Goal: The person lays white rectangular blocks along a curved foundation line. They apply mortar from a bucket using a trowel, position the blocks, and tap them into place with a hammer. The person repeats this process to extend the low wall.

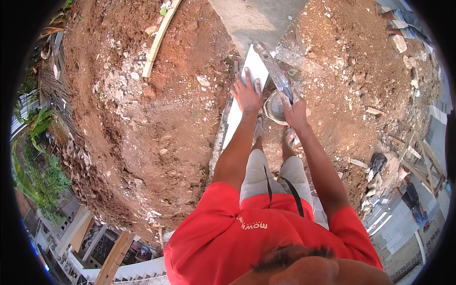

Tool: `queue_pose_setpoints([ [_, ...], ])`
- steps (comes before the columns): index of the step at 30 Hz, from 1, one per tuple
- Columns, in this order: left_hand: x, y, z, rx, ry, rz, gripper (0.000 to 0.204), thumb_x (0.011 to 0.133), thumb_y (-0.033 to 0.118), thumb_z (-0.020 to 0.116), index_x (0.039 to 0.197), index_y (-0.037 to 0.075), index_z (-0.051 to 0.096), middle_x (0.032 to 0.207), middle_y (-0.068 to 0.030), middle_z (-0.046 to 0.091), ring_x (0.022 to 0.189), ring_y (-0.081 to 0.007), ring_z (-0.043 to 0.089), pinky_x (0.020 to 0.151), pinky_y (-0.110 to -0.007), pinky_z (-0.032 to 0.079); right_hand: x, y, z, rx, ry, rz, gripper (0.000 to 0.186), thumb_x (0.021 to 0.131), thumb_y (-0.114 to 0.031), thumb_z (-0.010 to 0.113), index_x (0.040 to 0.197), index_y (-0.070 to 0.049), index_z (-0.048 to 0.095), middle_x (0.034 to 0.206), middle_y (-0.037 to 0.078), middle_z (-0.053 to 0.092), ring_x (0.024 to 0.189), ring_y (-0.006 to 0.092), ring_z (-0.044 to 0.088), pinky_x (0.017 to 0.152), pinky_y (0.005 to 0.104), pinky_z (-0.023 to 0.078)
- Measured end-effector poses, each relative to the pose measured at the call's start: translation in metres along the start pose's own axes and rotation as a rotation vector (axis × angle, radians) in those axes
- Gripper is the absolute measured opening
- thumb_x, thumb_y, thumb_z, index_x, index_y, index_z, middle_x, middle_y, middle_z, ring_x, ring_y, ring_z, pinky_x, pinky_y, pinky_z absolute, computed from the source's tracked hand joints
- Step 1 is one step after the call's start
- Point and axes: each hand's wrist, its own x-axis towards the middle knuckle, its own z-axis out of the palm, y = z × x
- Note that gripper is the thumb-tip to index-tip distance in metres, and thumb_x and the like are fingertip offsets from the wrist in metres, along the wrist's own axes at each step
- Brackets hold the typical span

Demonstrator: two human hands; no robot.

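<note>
Facing the concrete slab (256, 19), keep the white panel (255, 61) steady where it runs up to the slab's near end; control the grey-smeared flat tool (274, 69) alongside the panel's right edge, clear of the round bucket (271, 115). Press evenly through the left hand (248, 99), fingers spread on the panel; grip firmly with the right hand (295, 110), fingers closed around the tool's near end.

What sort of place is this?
Likely an outdoor building site: bare, churned reddish soil all around, a grey slab, probably concrete, at the top of the view, and a grey-smeared flat tool in the right hand.
</note>
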Motion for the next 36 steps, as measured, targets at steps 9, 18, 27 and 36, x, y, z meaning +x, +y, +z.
queue_pose_setpoints([
  [9, 0.002, 0.009, -0.013, -0.089, -0.147, -0.065, 0.068, 0.109, 0.047, 0.043, 0.17, 0.026, 0.021, 0.16, -0.0198, 0.037, 0.14, -0.0387, 0.042, 0.116, -0.063, 0.028, -0.012, 0.011, 0.02, -0.044, 0.041, 0.168, 0.06, 0.103, -0.051, 0.062, 0.108, 0.008, 0.074, 0.083, 0.024, 0.074, 0.072, 0.0343, 0.071, 0.069, 0.043, 0.056],
  [18, 0.01, 0.004, -0.009, -0.142, -0.023, -0.03, 0.068, 0.107, 0.044, 0.051, 0.168, 0.023, 0.026, 0.159, -0.0156, 0.038, 0.14, -0.0334, 0.041, 0.116, -0.055, 0.029, 0.004, 0.024, 0.02, -0.166, 0.037, 0.268, 0.046, 0.107, -0.037, 0.064, 0.092, 0.007, 0.068, 0.063, 0.006, 0.055, 0.062, 0.0133, 0.046, 0.053, 0.0378, 0.038],
  [27, 0.009, 0.004, -0.016, -0.201, -0.019, -0.038, 0.064, 0.108, 0.042, 0.049, 0.165, 0.019, 0.033, 0.157, -0.0158, 0.04, 0.143, -0.0331, 0.04, 0.116, -0.052, 0.03, -0.001, 0.051, 0.019, -0.297, -0.036, 0.286, 0.039, 0.107, -0.034, 0.064, 0.113, 0.004, 0.069, 0.07, 0.008, 0.058, 0.065, 0.0144, 0.047, 0.057, 0.0375, 0.043],
  [36, 0.001, 0.004, -0.018, -0.2, 0.012, -0.014, 0.066, 0.107, 0.042, 0.052, 0.166, 0.019, 0.032, 0.155, -0.0161, 0.041, 0.14, -0.033, 0.042, 0.115, -0.05, 0.032, -0.009, 0.013, 0.006, -0.2, -0.034, 0.293, 0.039, 0.106, -0.038, 0.066, 0.085, -0.006, 0.059, 0.066, -0.007, 0.036, 0.063, 0.0067, 0.031, 0.053, 0.0315, 0.025],
])
